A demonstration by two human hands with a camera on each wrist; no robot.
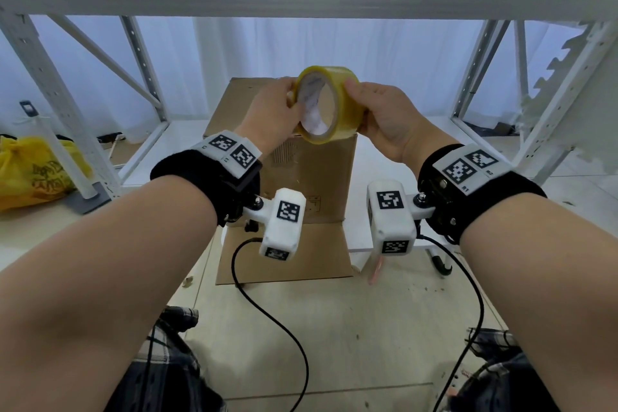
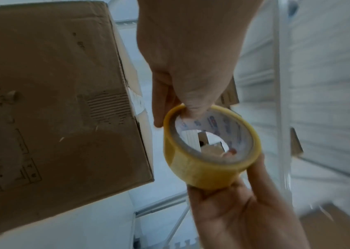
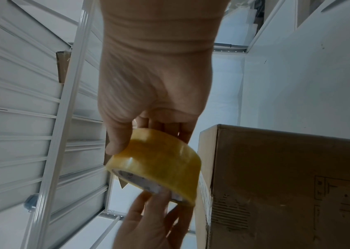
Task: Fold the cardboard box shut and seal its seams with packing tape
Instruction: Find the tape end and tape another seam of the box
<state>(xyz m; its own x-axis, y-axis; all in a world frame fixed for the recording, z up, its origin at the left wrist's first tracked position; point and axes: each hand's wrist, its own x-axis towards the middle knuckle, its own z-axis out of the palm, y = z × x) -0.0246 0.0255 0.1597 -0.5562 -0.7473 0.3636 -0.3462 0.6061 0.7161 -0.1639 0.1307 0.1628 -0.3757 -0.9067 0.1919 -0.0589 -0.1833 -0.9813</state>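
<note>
Tape roll was up in the air, just above the cardboard box on the floor. L hand pinched its near rim, thumb inside the core; R hand fingers curled round the outer wall. Free end wasn't visible, so I'd turn the roll slowly & feel for the edge w/ a nail before pulling.

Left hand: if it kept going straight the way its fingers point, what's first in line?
The tape roll it already pinches, thumb inside the core; just past that, the right hand gripping the far side. The box sits off to the side.
</note>
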